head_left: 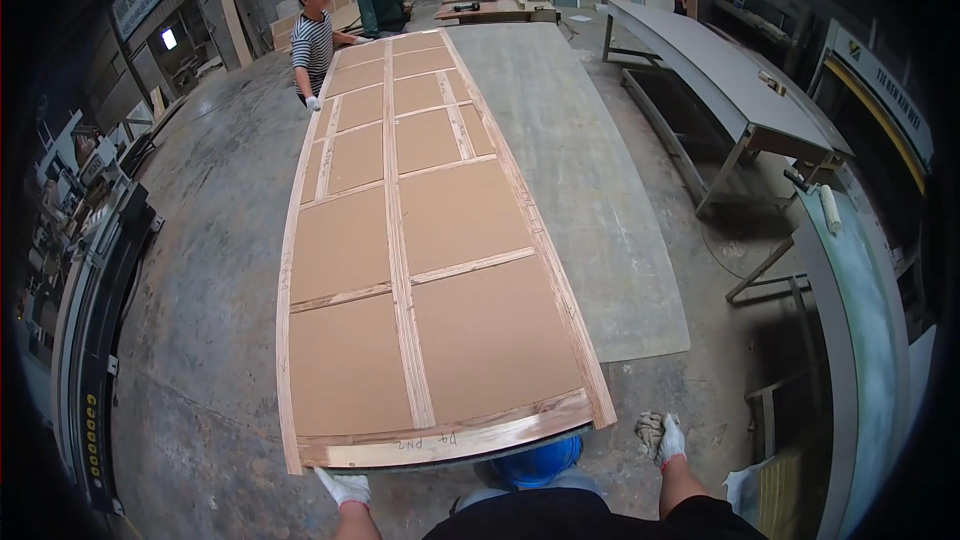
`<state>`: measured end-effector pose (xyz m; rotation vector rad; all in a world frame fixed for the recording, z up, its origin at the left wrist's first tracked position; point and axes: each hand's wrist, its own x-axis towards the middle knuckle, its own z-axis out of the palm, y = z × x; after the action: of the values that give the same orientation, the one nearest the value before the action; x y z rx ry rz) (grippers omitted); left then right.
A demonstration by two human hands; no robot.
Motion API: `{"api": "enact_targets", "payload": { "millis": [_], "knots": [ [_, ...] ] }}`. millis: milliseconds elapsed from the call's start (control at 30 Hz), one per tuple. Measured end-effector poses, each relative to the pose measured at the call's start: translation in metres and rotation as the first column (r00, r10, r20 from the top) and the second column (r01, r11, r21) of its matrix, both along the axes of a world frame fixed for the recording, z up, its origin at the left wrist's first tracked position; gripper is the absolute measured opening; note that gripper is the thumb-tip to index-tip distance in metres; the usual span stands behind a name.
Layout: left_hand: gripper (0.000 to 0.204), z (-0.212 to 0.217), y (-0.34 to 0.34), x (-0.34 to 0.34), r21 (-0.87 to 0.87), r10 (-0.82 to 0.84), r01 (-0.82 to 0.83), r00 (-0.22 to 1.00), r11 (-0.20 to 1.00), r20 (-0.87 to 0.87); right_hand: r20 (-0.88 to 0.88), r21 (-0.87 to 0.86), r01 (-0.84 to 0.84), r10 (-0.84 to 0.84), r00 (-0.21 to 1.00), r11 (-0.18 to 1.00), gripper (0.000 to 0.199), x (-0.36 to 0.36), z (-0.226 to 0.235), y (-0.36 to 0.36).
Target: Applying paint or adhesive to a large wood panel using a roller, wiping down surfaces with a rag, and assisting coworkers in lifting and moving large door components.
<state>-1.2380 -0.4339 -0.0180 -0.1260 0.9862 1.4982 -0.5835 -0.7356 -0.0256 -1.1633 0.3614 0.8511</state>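
Note:
A long panel of brown board (345, 370) with a pale wooden frame and crosspieces stretches away from me. At its near left corner is my left hand (345, 487), in a white glove, closed on the lower edge; some fingertips are hidden by the frame. My right hand (672, 442), also in a white glove, hangs to the right of the near right corner, apart from the panel. It is closed on a crumpled grey rag (650, 428). Below the near edge shows a blue rounded thing (540, 462), mostly covered.
A person in a striped shirt (312, 40) touches the panel's far left side; another in dark green (382, 2) stands behind. A flat grey sheet (590, 210) lies right of the panel. Farther right are a long table (700, 55) and a paint roller (830, 208). Machinery (95, 340) lines the left.

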Motion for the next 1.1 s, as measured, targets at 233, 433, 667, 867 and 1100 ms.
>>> {"api": "enact_targets", "payload": {
  "millis": [233,433,667,867,1100],
  "knots": [
    [0.1,-0.001,0.005,-0.001,-0.065,-0.072,0.07,0.997,0.995,-0.028,-0.098,0.033,-0.063,0.066,0.993,0.997,0.042,-0.026,-0.015,-0.046],
    [0.104,0.008,0.005,0.015,-0.087,-0.043,0.035,0.995,0.996,-0.091,-0.097,0.081,-0.096,0.104,0.99,0.992,0.044,-0.045,-0.021,-0.045],
    [0.099,0.005,0.005,0.008,-0.059,-0.058,0.055,0.997,0.997,-0.053,-0.022,-0.015,-0.093,0.092,0.995,0.996,0.043,-0.054,-0.008,-0.027],
    [0.098,0.002,0.005,0.004,-0.036,-0.106,0.103,0.992,0.994,-0.067,-0.025,-0.014,-0.126,0.125,0.992,0.992,0.046,-0.048,-0.009,-0.028],
    [0.095,0.003,0.009,0.008,-0.048,-0.085,0.082,0.995,0.995,-0.058,-0.011,-0.043,-0.088,0.087,0.996,0.995,0.041,-0.044,-0.03,-0.037]
  ]
}}
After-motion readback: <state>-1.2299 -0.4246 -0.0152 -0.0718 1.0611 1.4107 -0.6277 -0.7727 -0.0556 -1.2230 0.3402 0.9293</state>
